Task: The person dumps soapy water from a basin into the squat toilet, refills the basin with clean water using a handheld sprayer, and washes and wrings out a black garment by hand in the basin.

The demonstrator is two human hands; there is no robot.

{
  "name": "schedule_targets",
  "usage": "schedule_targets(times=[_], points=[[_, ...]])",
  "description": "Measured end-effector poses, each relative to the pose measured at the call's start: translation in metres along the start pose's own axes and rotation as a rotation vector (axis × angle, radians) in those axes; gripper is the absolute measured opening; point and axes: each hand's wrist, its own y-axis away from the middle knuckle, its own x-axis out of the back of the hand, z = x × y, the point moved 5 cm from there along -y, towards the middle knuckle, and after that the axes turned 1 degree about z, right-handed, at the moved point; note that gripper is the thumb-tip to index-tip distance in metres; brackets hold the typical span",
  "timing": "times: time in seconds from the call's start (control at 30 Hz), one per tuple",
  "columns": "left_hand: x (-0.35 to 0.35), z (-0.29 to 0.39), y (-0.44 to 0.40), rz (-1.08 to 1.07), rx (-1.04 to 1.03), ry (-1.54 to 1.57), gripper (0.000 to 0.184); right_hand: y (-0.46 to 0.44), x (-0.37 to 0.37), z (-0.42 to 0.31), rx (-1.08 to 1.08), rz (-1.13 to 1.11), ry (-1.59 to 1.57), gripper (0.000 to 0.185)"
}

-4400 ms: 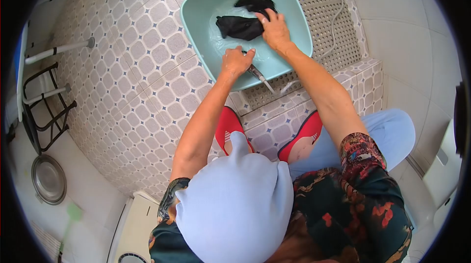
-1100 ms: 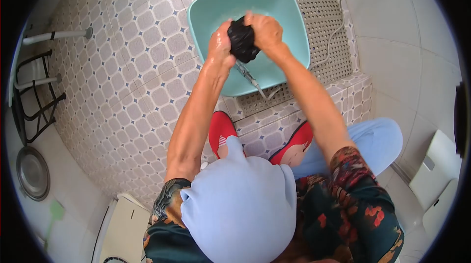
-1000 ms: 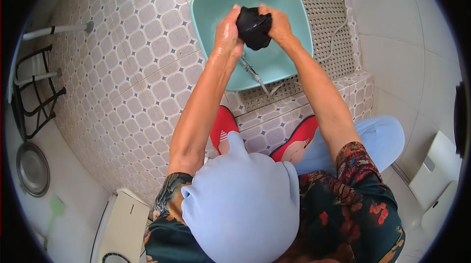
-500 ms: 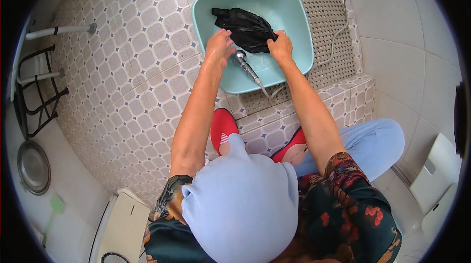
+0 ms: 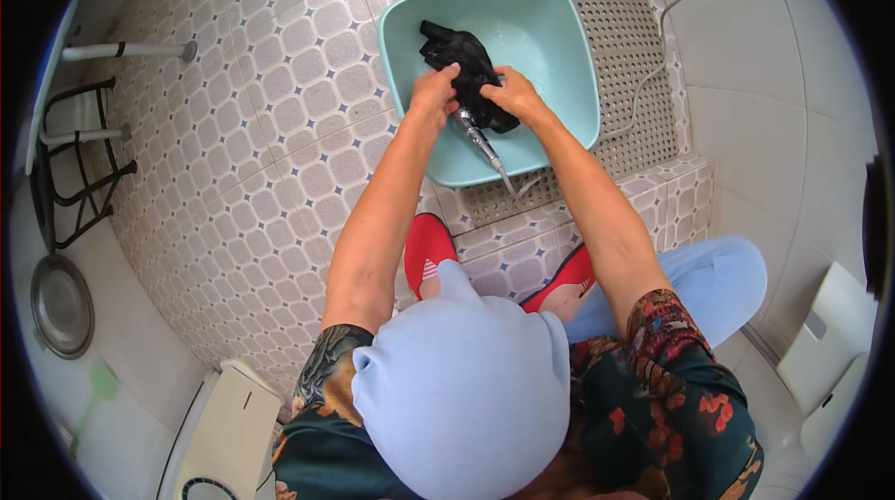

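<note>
A wet black cloth garment [image 5: 463,54] lies bunched in the left half of a pale turquoise basin [image 5: 582,104]; its exact kind I cannot make out. My left hand [image 5: 434,93] grips its left edge, thumb on top. On the other side my right hand [image 5: 515,95] has its fingers closed on the cloth. A chrome shower head [image 5: 474,133] rests in the basin just below the garment, its upper end partly covered by the cloth and close to my left hand. Its hose runs out over the basin's near rim.
Under the basin is a perforated grey mat [image 5: 636,53], with a thin hose [image 5: 643,90] crossing it. Patterned tiles [image 5: 298,90] cover the floor. Black metal frame [image 5: 93,174] and white rails [image 5: 130,51] stand left. My red shoes [image 5: 430,244] are near the basin.
My left hand has moved onto the garment and closed on it. My right hand has shifted left and inward along the cloth, which is now more bunched and hangs nearer the shower head.
</note>
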Motion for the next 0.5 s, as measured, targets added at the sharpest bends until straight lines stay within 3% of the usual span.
schedule_targets(times=[0.03,0.1,0.17,0.23,0.3,0.33,0.43,0.47,0.5], points=[[0.001,0.002,0.000,0.002,-0.001,0.003,0.047,0.005,0.002,-0.006,0.003,-0.002,0.002,0.058],[-0.001,0.004,0.000,-0.062,0.024,-0.022,0.041,0.017,-0.006,-0.017,-0.141,-0.349,-0.554,0.053],[0.000,0.002,-0.002,-0.117,0.006,0.122,0.038,0.034,0.013,-0.041,-0.104,-0.368,-0.725,0.043],[0.000,0.003,0.001,-0.172,-0.009,0.263,0.035,0.041,0.047,-0.058,0.089,-0.248,-0.889,0.035],[0.012,0.010,0.009,0.069,-0.112,0.216,0.028,0.045,0.079,-0.067,0.159,-0.173,-0.994,0.029],[0.010,0.012,0.013,0.057,-0.158,0.246,0.028,0.045,0.092,-0.067,0.202,-0.204,-1.047,0.027],[0.008,0.013,0.016,0.216,-0.254,0.247,0.029,0.043,0.107,-0.059,0.124,-0.224,-0.941,0.026],[0.007,0.011,0.015,0.211,-0.252,0.247,0.029,0.032,0.107,-0.043,0.046,-0.170,-0.675,0.035],[0.009,0.005,0.009,0.248,-0.201,0.202,0.035,0.027,0.103,-0.031,0.045,-0.168,-0.674,0.035]])
